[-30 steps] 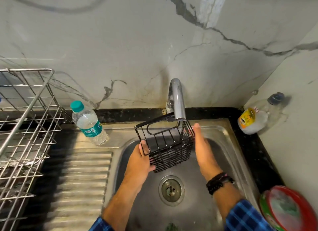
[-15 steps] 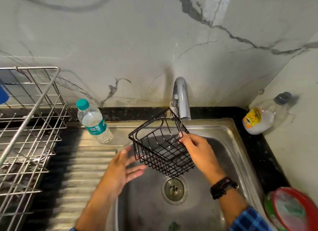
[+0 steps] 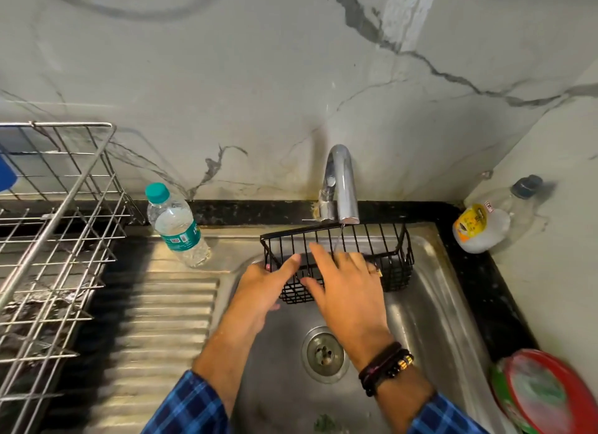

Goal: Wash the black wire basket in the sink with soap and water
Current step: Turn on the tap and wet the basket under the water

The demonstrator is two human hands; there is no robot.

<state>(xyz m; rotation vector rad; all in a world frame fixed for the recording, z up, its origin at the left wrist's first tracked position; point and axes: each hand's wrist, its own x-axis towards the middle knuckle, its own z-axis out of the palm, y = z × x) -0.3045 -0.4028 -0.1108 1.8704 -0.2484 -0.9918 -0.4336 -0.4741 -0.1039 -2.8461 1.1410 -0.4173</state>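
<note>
The black wire basket [image 3: 398,271] hangs lengthwise over the steel sink [image 3: 437,307], right under the tap [image 3: 343,187]. A thin stream of water falls onto its top rim. My left hand [image 3: 267,286] grips the basket's left end, thumb across the front wires and fingertips showing behind them. My right hand [image 3: 349,291] lies flat over the front of the basket with straight, spread fingers, and it hides the basket's middle.
A water bottle [image 3: 176,226] stands on the ribbed drainboard [image 3: 161,320], with a steel dish rack [image 3: 55,239] to its left. A clear liquid bottle [image 3: 479,226] leans in the right corner. A red-lidded tub [image 3: 547,394] sits at the lower right. The drain [image 3: 325,354] lies below the hands.
The basket has turned from tilted to lengthwise under the tap. My left hand has taken hold of its left end again, and my right hand let go of the rim and spread flat over the front.
</note>
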